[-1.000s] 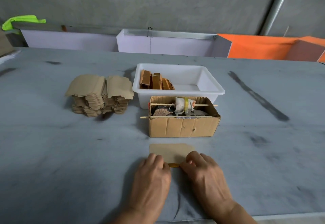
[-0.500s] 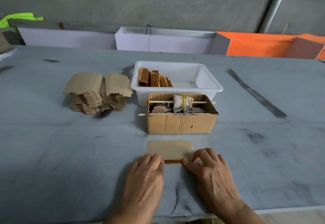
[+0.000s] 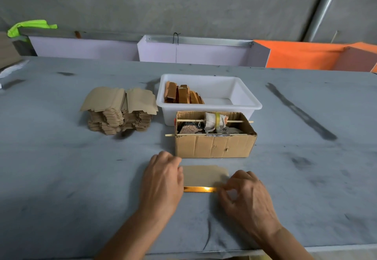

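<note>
Head view: a flat brown card lies on the grey table, just before the cardboard box. Left hand presses flat on the card's left end; right hand pinches the card's right corner by the gold strip.

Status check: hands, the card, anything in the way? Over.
Left hand on left end of card blank, grip hidden. Right hand pinches its right end. Blank lies on table, gold strip along near edge. Cardboard box just beyond, apart.
</note>
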The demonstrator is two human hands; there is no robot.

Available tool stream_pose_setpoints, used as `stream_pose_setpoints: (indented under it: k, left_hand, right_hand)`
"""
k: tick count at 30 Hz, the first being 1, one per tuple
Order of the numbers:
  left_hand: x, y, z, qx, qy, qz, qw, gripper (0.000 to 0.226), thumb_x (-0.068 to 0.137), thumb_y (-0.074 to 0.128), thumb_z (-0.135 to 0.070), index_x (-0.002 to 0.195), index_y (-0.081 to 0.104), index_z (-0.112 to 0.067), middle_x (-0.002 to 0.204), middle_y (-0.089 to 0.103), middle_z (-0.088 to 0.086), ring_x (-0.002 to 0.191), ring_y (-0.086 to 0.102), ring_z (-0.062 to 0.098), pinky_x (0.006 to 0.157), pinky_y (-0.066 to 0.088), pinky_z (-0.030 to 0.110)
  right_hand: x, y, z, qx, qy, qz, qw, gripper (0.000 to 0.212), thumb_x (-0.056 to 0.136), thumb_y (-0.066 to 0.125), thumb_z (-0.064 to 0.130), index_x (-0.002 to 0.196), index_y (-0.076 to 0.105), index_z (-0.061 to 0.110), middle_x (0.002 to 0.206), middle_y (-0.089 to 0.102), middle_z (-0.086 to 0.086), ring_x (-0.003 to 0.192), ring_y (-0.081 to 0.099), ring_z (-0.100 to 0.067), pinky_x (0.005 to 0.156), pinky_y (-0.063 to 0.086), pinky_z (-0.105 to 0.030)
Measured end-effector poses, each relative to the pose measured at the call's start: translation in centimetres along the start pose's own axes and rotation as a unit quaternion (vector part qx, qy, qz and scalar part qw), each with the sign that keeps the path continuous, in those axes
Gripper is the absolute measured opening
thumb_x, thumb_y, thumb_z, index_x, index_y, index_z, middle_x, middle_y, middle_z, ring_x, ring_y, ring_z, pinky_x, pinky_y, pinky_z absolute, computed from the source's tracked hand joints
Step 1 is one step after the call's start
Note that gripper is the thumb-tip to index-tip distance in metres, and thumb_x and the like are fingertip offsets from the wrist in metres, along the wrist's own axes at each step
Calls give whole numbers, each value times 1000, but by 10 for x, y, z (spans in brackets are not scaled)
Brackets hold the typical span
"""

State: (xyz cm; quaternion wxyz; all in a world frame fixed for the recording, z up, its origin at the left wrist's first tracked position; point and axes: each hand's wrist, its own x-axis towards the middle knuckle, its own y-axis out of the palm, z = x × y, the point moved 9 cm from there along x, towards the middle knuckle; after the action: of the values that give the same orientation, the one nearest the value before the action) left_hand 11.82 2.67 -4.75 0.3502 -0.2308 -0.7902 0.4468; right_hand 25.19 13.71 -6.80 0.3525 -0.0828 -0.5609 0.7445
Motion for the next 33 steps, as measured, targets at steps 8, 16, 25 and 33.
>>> stream_pose_setpoints:
  k: [8,16,25,33]
  left_hand:
    - [20,40,6,50,-24,88,995,28,92,54,-36,114,56,-18,117,51,1,112,49,19,90,36,28]
    - [20,37,6,42,-10,90,995,23,91,56,-38,107,55,-21,112,53,-1,111,48,18,89,35,29]
    - [25,39,6,4,-25,111,993,15,88,60,-33,92,47,-25,107,55,-2,106,53,19,87,37,31]
    - [30,51,9,-189,-48,167,966,23,76,73,-10,96,70,-19,70,53,-12,63,48,5,62,40,19]
  right_hand:
    - [9,-1,-7,25,13,30,999,12,82,66,30,80,72,20,87,64,5,86,58,-17,72,43,-25]
    - [32,5,-6,53,16,25,998,23,84,65,25,105,70,18,108,64,5,101,57,-17,80,43,-23]
    - [37,15,-8,29,7,35,999,29,81,66,24,110,66,17,113,60,2,102,53,-20,82,45,-26]
    - [46,13,-10,34,-19,37,999,34,88,59,12,120,64,20,127,57,2,109,46,-23,88,37,-24]
